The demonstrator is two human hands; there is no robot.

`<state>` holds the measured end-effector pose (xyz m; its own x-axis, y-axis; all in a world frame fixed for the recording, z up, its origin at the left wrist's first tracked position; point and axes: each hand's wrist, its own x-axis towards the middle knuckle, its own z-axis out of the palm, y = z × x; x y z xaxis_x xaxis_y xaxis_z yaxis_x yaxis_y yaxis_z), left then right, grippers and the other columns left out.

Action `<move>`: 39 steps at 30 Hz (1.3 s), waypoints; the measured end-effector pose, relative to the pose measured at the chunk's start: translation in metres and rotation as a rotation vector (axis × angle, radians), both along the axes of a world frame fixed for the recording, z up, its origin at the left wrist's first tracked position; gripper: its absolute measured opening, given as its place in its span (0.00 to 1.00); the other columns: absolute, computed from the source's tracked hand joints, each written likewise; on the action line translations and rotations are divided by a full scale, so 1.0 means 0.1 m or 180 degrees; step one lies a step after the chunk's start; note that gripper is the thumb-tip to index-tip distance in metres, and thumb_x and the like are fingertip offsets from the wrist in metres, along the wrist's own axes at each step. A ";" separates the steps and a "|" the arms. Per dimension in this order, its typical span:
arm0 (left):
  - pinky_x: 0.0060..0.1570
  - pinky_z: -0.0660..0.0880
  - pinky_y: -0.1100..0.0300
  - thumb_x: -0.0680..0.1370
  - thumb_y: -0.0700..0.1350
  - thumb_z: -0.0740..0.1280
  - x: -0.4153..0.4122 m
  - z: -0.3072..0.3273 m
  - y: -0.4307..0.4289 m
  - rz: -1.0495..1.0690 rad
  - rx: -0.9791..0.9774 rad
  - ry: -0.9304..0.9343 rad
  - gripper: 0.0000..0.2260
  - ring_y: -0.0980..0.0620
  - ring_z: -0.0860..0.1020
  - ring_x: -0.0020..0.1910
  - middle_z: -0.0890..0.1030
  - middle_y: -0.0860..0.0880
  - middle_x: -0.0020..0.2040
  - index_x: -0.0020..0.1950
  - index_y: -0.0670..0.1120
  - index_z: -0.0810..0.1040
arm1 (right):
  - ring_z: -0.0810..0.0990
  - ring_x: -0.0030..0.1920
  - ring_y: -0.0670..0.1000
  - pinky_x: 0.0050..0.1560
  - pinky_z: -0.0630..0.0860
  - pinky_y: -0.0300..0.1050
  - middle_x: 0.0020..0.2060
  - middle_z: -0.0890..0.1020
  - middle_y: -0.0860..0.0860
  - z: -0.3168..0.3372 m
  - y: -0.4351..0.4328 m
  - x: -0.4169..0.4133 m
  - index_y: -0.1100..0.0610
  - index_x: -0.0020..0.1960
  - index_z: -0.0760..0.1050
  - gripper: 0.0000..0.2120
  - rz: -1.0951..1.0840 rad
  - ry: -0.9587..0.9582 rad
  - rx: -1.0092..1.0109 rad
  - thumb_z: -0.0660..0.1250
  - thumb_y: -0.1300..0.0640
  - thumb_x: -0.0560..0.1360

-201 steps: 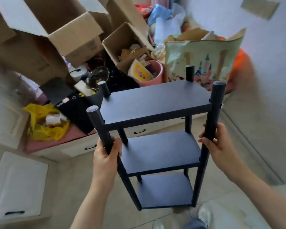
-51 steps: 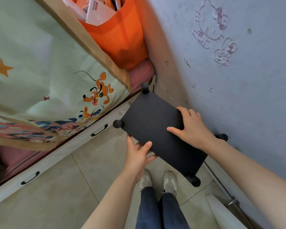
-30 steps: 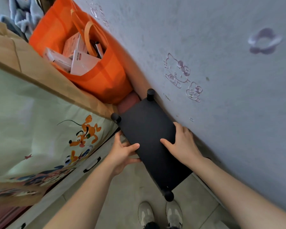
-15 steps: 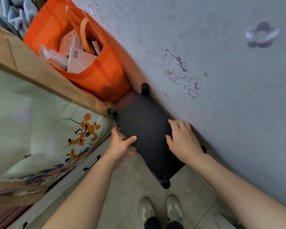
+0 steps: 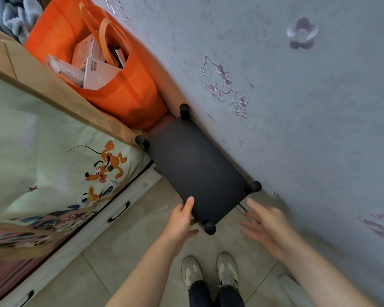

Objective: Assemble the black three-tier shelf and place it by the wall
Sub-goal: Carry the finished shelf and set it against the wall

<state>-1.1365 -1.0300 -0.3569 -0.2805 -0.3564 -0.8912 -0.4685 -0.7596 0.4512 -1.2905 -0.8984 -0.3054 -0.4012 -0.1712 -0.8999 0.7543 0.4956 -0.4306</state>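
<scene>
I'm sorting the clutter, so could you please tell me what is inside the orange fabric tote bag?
The orange fabric tote bag holds several white cardboard boxes with unreadable print; whatever lies beneath them is covered.

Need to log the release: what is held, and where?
Right hand holds nothing. Left hand touches the shelf's top edge near the front post; grip cannot be told.

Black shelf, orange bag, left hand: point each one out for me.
black shelf (image 5: 195,171), head view, middle of its top board.
orange bag (image 5: 129,96), head view, cloth side below the boxes.
left hand (image 5: 179,220), head view, back of the hand.
</scene>
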 end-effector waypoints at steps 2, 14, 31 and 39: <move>0.49 0.80 0.47 0.84 0.56 0.60 -0.01 0.01 0.11 0.0235 0.0119 0.0057 0.11 0.48 0.83 0.53 0.83 0.52 0.56 0.58 0.52 0.77 | 0.75 0.64 0.68 0.59 0.76 0.68 0.72 0.67 0.65 -0.01 -0.14 -0.01 0.53 0.78 0.57 0.35 -0.0445 -0.0520 -0.0257 0.70 0.50 0.77; 0.53 0.81 0.45 0.86 0.54 0.58 -0.22 -0.03 0.35 0.0696 0.0098 0.0310 0.14 0.42 0.82 0.57 0.83 0.46 0.58 0.63 0.48 0.76 | 0.80 0.44 0.63 0.52 0.75 0.74 0.46 0.78 0.55 -0.14 -0.48 -0.37 0.51 0.50 0.70 0.12 -0.0305 -0.0421 -0.0128 0.59 0.42 0.82; 0.49 0.81 0.48 0.83 0.46 0.65 -0.19 -0.15 0.00 0.0788 -0.0219 0.0268 0.19 0.43 0.81 0.59 0.78 0.45 0.67 0.73 0.46 0.68 | 0.81 0.47 0.69 0.42 0.78 0.74 0.57 0.77 0.57 -0.32 -0.44 -0.41 0.55 0.60 0.73 0.13 -0.0202 -0.0460 -0.0229 0.61 0.49 0.80; 0.67 0.70 0.33 0.80 0.48 0.71 -0.25 -0.07 -1.28 0.1489 -0.1075 -0.0234 0.37 0.39 0.66 0.76 0.61 0.46 0.81 0.82 0.53 0.51 | 0.81 0.47 0.68 0.40 0.80 0.71 0.60 0.76 0.58 -0.32 -0.42 -0.34 0.56 0.63 0.72 0.15 -0.0214 -0.0425 -0.0271 0.61 0.50 0.80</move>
